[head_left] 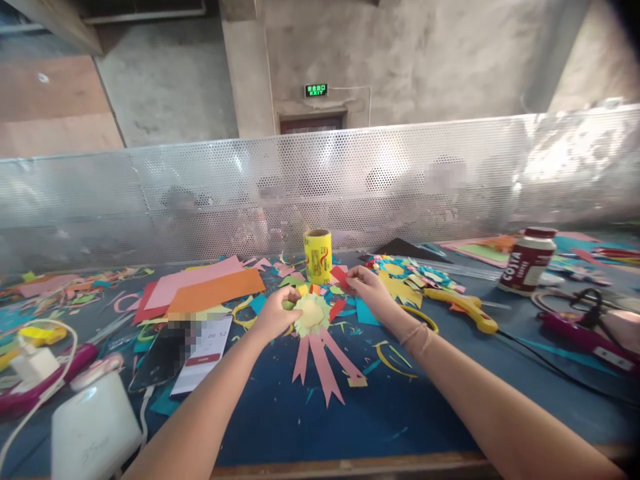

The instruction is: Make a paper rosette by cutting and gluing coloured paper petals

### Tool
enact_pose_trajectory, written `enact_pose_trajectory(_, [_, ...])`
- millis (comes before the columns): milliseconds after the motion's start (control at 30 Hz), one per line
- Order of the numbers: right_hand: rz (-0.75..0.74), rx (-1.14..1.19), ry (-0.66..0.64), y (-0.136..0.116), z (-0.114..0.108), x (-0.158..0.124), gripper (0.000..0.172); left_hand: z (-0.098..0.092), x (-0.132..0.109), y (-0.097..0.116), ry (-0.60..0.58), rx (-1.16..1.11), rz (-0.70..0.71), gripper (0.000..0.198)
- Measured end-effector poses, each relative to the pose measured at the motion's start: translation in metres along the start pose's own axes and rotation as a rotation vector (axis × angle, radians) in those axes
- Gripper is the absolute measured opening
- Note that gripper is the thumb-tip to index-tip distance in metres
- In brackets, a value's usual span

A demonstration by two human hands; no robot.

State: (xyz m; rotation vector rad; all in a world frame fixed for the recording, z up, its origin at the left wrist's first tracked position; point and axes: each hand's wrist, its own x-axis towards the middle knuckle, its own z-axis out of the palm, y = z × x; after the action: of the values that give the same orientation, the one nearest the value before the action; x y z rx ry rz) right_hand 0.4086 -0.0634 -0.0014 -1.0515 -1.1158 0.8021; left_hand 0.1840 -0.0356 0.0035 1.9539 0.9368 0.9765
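My left hand [275, 312] is closed on the edge of a paper rosette [312, 315] with a pale green ruffled rim and a yellowish centre. Pink paper tails [323, 370] with notched ends hang from it toward me. Small yellow and orange bits show at its top edge. Between the fingertips of my right hand [370, 290] is a small red paper piece [340, 277], apart from the rosette. Another red scrap [337, 309] lies at the rosette's right side. Just behind both hands stands a yellow tape roll [319, 257], upright.
Coloured paper sheets [215, 293] and scraps cover the left. A phone [203, 357] and a white power bank [95, 427] lie nearer. Rightward are a yellow glue gun [467, 308] with its cord, and a Costa bottle [529, 260]. A perforated metal screen [320, 190] closes the back.
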Motion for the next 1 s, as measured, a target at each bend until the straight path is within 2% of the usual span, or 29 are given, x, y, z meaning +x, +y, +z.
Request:
enact_pose_trajectory(133, [0.001,-0.029,0.028,-0.002,-0.006,0.002,0.024,-0.003,-0.001,0.0,-0.028,-0.087,-0.07,0.024])
enact_pose_trajectory(300, [-0.025,-0.105,-0.007,-0.004,-0.007,-0.001,0.025,-0.004,0.002,-0.008,-0.041,-0.215,-0.117,0.036])
enact_pose_trajectory(433, [-0.041,-0.151,-0.042,-0.005,-0.006,-0.003,0.031,-0.004,0.003,-0.014,-0.03,-0.161,-0.117,0.033])
enact_pose_trajectory(600, [-0.08,-0.2,-0.061,-0.002,-0.006,-0.002,0.03,-0.005,0.002,-0.014,-0.028,-0.108,-0.044,0.03])
enact_pose_trajectory(800, [0.042,-0.032,-0.158,-0.004,0.0,-0.008,0.028,-0.002,0.002,-0.015,-0.061,-0.142,0.013,0.029])
enact_pose_trajectory(1000, [0.134,0.151,-0.194,-0.002,0.004,-0.011,0.032,-0.001,0.003,-0.016,-0.061,-0.142,0.02,0.029])
